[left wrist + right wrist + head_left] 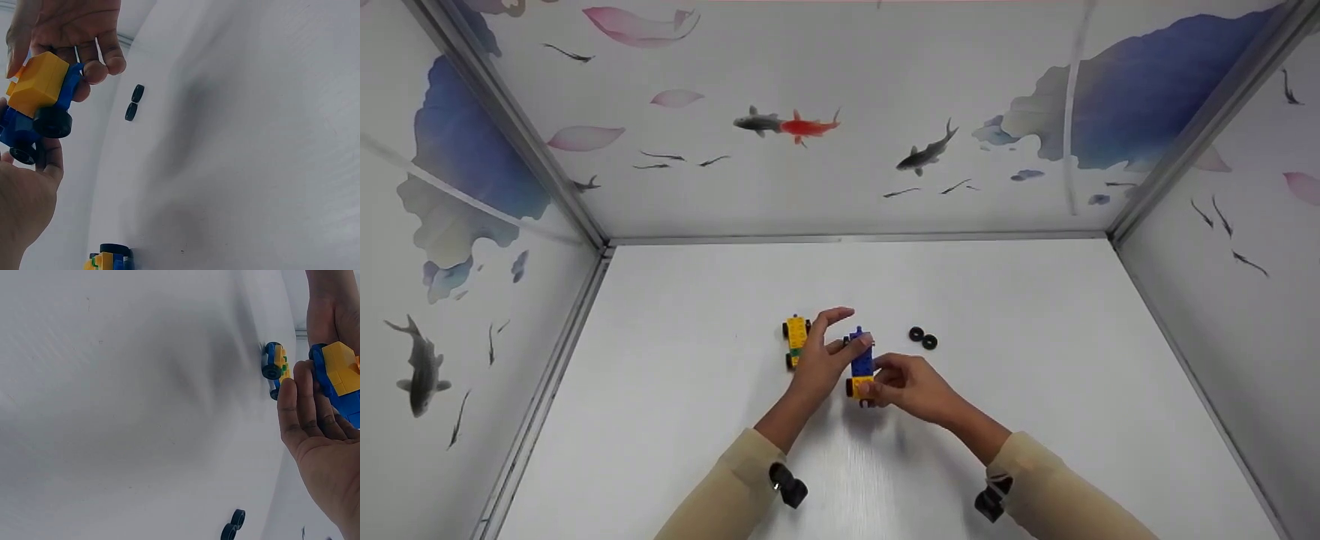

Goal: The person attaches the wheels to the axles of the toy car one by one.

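Observation:
A toy car of blue and yellow building bricks (862,365) is held up off the table between both hands. My left hand (819,366) grips its blue middle, thumb across the top. My right hand (919,388) holds the near end, its thumb on the yellow brick (38,84). Black wheels show along the car's left side, one of them a black wheel (52,122) beside the yellow brick. Fingers hide much of the right side, so I cannot tell which wheels have tires there.
A second toy car, yellow, green and blue (796,341), stands on the white table (697,450) just left of my left hand. Two loose black tires (923,338) lie touching each other at the right. Printed panels wall in the table's back and sides.

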### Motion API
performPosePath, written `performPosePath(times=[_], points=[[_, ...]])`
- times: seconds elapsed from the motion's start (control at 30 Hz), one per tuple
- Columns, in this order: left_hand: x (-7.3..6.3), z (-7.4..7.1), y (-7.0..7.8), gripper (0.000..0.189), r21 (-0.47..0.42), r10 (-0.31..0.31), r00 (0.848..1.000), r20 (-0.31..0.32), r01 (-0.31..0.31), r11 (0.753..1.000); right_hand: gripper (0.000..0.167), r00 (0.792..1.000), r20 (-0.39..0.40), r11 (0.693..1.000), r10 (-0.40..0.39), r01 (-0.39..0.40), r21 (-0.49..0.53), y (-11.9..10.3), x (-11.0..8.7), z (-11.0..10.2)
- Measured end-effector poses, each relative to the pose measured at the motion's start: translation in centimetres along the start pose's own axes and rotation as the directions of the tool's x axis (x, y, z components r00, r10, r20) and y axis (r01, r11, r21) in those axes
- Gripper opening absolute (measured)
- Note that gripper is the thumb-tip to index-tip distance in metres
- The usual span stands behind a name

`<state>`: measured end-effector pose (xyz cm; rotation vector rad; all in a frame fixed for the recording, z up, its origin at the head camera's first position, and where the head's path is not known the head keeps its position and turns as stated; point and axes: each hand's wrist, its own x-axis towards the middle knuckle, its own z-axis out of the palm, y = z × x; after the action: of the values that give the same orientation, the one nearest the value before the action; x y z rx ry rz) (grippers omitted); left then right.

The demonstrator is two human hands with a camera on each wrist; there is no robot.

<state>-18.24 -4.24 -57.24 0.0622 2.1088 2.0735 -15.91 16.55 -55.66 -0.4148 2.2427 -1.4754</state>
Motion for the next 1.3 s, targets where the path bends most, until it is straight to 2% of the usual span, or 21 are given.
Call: performPosePath(times=[0.1, 0.27, 0.37, 0.6, 0.77, 0.83, 1.0, 1.17, 1.3], points=[[-0.1, 0.0, 0.0, 0.058, 0.005, 0.017, 0.999, 0.027, -0.017, 1.000, 0.053, 1.000, -0.005, 0.999, -0.009, 0.009, 0.041, 0.1, 0.1, -0.1], [-0.1, -0.2, -0.2, 0.055, 0.043, 0.102, 0.992, 0.080, -0.106, 0.993, 0.053, 1.000, -0.031, 0.990, -0.001, 0.005, 0.141, 0.3, 0.3, -0.4], [-0.2, -0.3, -0.4, 0.055, 0.060, 0.129, 0.985, 0.114, -0.137, 0.989, 0.050, 0.999, -0.044, 0.986, 0.005, 0.003, 0.164, 0.5, 0.4, -0.7], [-0.5, -0.7, -0.5, 0.064, 0.065, 0.085, 0.982, 0.168, -0.097, 0.993, 0.050, 0.999, -0.040, 0.982, 0.020, -0.012, 0.189, 0.6, 0.4, -1.0], [-0.4, -0.9, -0.7, 0.061, 0.077, 0.143, 0.966, 0.216, -0.163, 0.984, 0.047, 0.999, -0.042, 0.979, 0.016, -0.007, 0.202, 0.9, 0.4, -1.2], [-0.3, -1.0, -0.8, 0.058, 0.095, 0.149, 0.964, 0.220, -0.173, 0.980, 0.047, 0.998, -0.053, 0.980, 0.021, -0.010, 0.201, 1.0, 0.4, -1.3], [-0.5, -1.3, -0.9, 0.055, 0.107, 0.122, 0.964, 0.235, -0.151, 0.983, 0.051, 0.996, -0.076, 0.979, 0.039, -0.023, 0.202, 1.0, 0.4, -1.5], [-0.5, -1.6, -1.0, 0.064, 0.092, 0.096, 0.957, 0.273, -0.125, 0.988, 0.049, 0.995, -0.095, 0.983, 0.039, -0.021, 0.181, 1.0, 0.4, -1.5], [-0.6, -1.7, -1.1, 0.071, 0.075, 0.095, 0.953, 0.288, -0.121, 0.990, 0.054, 0.993, -0.109, 0.990, 0.046, -0.030, 0.136, 1.0, 0.4, -1.5]])
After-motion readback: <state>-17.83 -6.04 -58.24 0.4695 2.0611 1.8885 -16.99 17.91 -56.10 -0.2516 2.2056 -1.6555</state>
